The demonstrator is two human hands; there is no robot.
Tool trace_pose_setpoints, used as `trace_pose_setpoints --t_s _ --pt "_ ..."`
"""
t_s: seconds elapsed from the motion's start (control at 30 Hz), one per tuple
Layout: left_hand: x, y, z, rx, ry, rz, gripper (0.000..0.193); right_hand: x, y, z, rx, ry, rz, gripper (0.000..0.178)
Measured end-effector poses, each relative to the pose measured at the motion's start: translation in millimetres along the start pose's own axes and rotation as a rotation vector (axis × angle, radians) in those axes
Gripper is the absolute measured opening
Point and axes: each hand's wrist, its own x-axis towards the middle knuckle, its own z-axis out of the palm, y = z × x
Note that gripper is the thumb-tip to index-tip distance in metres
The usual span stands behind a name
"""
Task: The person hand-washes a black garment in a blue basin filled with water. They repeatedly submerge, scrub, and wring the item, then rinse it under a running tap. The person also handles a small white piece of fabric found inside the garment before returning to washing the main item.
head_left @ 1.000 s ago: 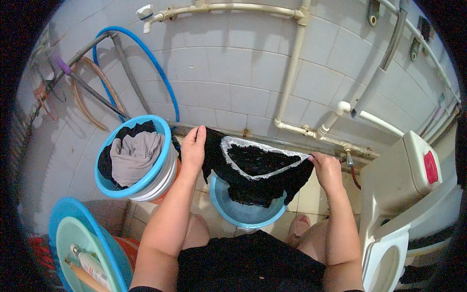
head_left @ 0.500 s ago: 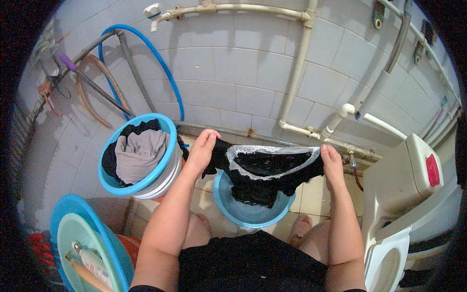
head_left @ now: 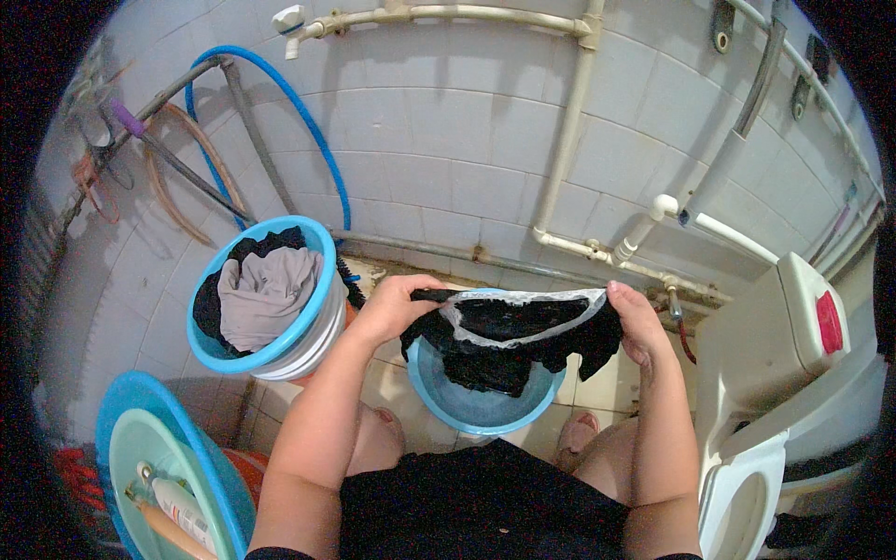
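Note:
A black garment [head_left: 495, 362] with a white edging round its wide opening is stretched between my hands. My left hand [head_left: 399, 308] pinches one end of it, fingers closed on the cloth. At the other end, my right hand [head_left: 638, 322] grips the edge between thumb and fingers. The lower part of the cloth hangs over and into a light blue basin [head_left: 439, 401] on the floor between my feet. Whether its lowest folds touch the water or the basin's bottom is hard to see.
A blue-rimmed bucket [head_left: 322, 303] at left holds grey and black clothes [head_left: 271, 289]. Lower left, tilted basins [head_left: 121, 411] hold a bottle. A white toilet [head_left: 756, 345] stands at right. Pipes [head_left: 565, 140] and a blue hose [head_left: 313, 121] run along the tiled wall.
My left hand has turned inward and moved slightly down and right, regripping nearer the white-edged opening. The garment's left end hangs lower, and a flap now droops near my right hand.

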Motion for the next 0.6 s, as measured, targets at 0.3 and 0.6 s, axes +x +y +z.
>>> trace_pose_setpoints --t_s 0.3,0.6 --pt "9 -20 1 0.206 0.354 0.159 0.02 -13 -10 2 -0.543 -0.284 -0.193 0.035" --pt "8 -3 7 -0.031 0.234 -0.174 0.046 7 11 7 -0.842 0.06 -0.427 0.023"
